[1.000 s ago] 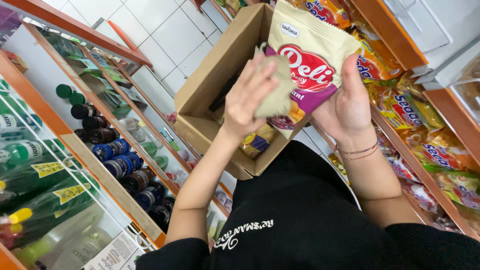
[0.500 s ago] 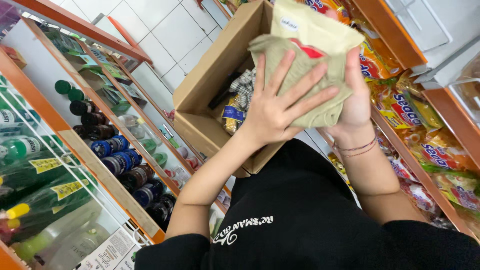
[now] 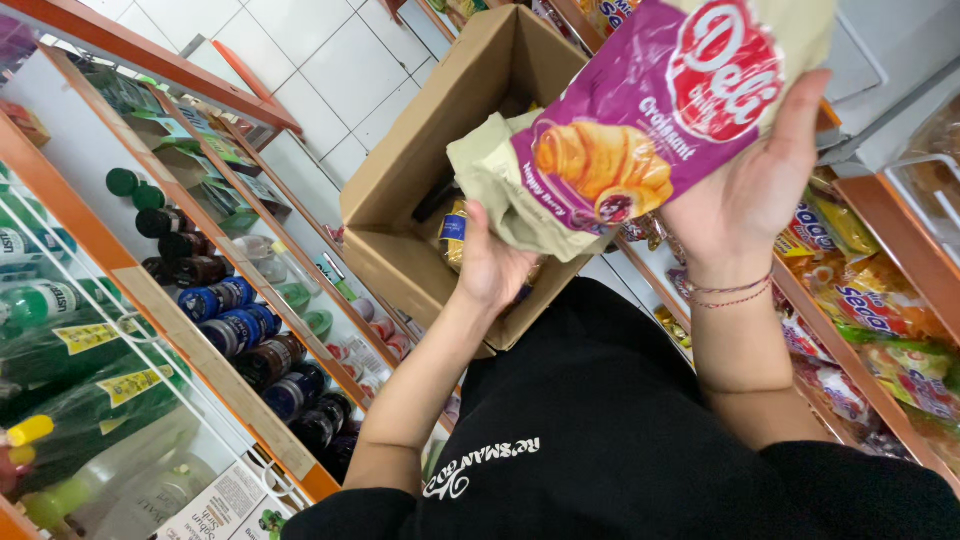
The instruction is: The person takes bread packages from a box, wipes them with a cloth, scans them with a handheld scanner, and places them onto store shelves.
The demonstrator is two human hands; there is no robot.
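Whereas half a second ago my left hand lay spread across the back of the pack, it has now dropped beneath it, and the croissant snack bag (image 3: pixel 650 120) has turned so its purple-and-cream printed face shows toward me and sits higher and further right in view. The open cardboard box (image 3: pixel 440 150) rests against my lap under the bag, a few small wrapped packs visible inside. To my left runs a wire-fronted shelf (image 3: pixel 215 350) with an orange edge, stocked with dark and green bottles (image 3: pixel 240 335); to my right, a rack of bright snack packets (image 3: pixel 870 300); white floor tiles (image 3: pixel 330 70) lie beyond the box. My right hand (image 3: pixel 745 190) is opened wide, palm flat against the bag's right side, thumb up along its edge, supporting it. My left hand (image 3: pixel 490 265) cups the bag's folded lower corner from below, fingers hidden behind the pack, just above the box's near wall.
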